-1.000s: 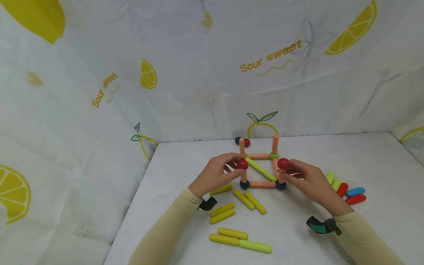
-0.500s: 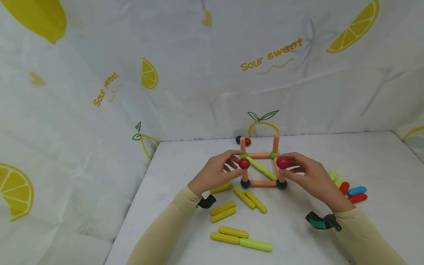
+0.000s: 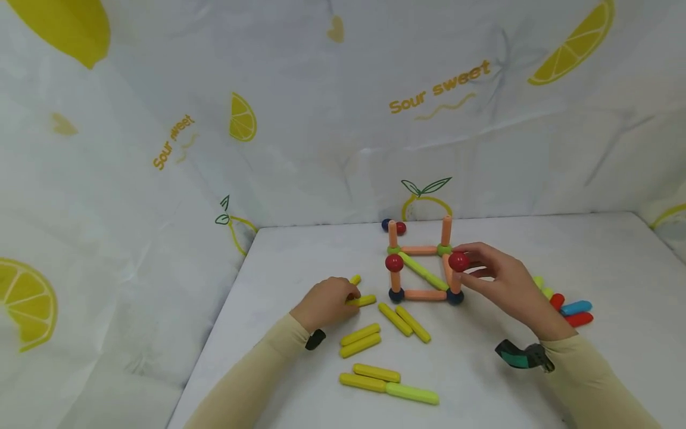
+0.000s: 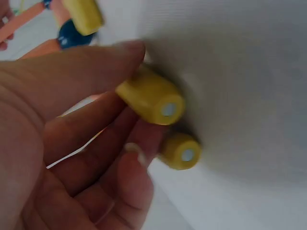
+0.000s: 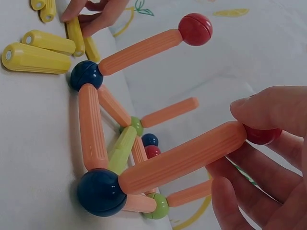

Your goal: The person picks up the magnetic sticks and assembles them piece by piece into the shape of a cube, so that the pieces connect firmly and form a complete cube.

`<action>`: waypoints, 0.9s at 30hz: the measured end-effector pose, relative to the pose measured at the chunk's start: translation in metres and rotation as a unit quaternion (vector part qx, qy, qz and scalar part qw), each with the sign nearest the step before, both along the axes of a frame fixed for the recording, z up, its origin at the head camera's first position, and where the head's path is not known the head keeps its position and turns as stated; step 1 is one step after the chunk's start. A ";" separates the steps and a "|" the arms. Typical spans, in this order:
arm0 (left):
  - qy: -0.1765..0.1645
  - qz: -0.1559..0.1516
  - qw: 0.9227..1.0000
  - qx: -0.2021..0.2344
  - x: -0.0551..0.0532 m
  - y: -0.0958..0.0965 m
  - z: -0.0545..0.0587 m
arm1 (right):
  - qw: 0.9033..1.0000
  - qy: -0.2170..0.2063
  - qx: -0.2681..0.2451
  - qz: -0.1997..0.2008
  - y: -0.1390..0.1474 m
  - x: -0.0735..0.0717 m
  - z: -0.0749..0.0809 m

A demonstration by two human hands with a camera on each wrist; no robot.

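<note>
My left hand (image 3: 324,304) is down on the table, left of the frame, with thumb and fingers pinching a yellow magnetic rod (image 4: 156,98). A second yellow rod (image 4: 181,153) lies beside it, close to the fingertips. My right hand (image 3: 501,283) holds the red ball (image 3: 458,261) on top of the front right upright, an orange rod (image 5: 182,157) standing on a dark blue ball (image 5: 101,192). Orange rods and balls form a square base, crossed by a lime diagonal rod (image 3: 423,271). Another red ball (image 3: 394,263) tops the front left upright; both rear uprights have bare ends.
Several yellow rods (image 3: 360,344) lie in front of the frame, one end to end with a lime rod (image 3: 412,394). Right of the right hand lie red, lime and blue rods (image 3: 576,308). Behind the frame sit a loose blue ball (image 3: 386,224) and red ball (image 3: 401,228).
My left hand has left the front left red ball and moved left and down to the yellow rods, one of which is now in its fingers. The right hand stays at its ball.
</note>
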State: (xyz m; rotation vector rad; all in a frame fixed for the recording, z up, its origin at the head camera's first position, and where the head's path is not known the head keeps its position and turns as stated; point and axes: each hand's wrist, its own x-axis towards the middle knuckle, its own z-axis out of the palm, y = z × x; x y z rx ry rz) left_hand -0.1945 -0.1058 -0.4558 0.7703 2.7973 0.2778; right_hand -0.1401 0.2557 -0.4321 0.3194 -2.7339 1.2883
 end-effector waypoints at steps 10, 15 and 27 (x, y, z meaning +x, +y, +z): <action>0.009 -0.057 0.990 0.130 0.010 -0.001 0.073 | 1.000 0.004 -0.009 -0.001 0.000 0.000 -0.001; 0.030 -0.147 0.969 0.197 0.000 0.046 0.119 | 1.000 0.001 -0.008 -0.008 0.004 0.002 0.000; 0.019 -0.167 0.977 0.129 -0.023 0.110 0.106 | 1.000 -0.006 -0.005 -0.009 0.005 0.000 0.001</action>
